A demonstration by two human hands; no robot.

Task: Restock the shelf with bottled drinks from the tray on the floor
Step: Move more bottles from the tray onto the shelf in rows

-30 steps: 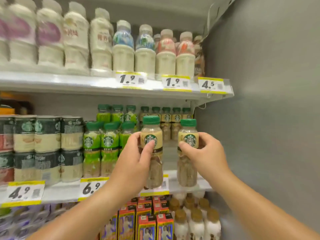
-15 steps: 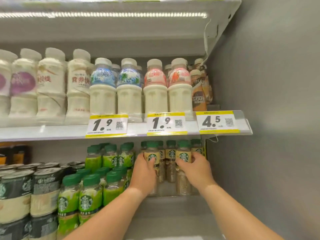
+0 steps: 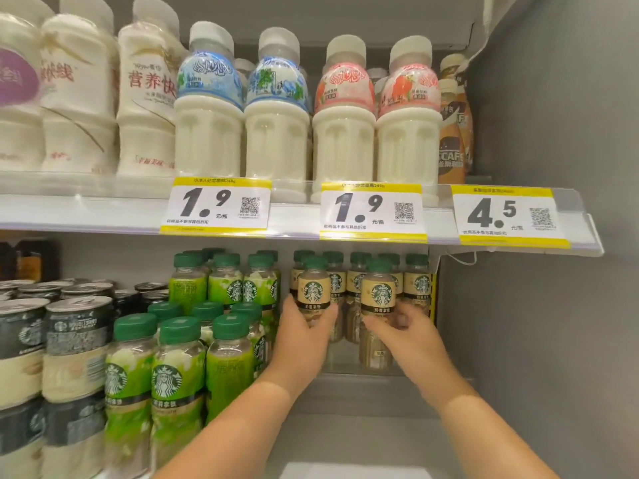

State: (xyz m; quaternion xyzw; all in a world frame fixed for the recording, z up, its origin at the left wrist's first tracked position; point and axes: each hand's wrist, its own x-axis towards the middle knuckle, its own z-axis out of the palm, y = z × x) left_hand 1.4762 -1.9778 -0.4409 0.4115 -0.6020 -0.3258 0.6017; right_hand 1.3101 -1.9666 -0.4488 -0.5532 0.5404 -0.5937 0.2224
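Three yellow-edged price tags are clipped to the upper shelf edge (image 3: 86, 210). The middle tag (image 3: 371, 210), printed "1.9" with "元/瓶" and a QR code, is taken as the reference. Directly below it, on the lower shelf (image 3: 363, 399), two beige-labelled bottled drinks with green caps are held upright. Each carries the Starbucks siren logo and the line "奶香拿铁". The left bottle (image 3: 314, 293) is grasped by the left hand (image 3: 304, 335), whose fingers are wrapped round its lower body; its base is hidden. The right bottle (image 3: 377, 295) is grasped by the right hand (image 3: 404, 331) with curled fingers. Behind both, further below the reference tag, a row of at least four like beige bottles (image 3: 416, 283) is seen. Below and left of the reference tag, green-labelled Starbucks bottles (image 3: 166, 375) are ranked in rows, three in the front row. Further left, stacked cans (image 3: 77, 340) marked "DOUBLESHOT" are found. Directly above the reference tag, two pink-labelled white bottles (image 3: 344, 108) are set. Above and left, two blue-labelled white bottles (image 3: 207, 108) stand over a second "1.9" tag (image 3: 216, 206), and beyond them is a white bottle (image 3: 148, 98) lettered "营养快". To the right of the reference tag is a "4.5" tag (image 3: 508, 217), and above that are brown coffee bottles (image 3: 451, 146) lettered "CAFE".
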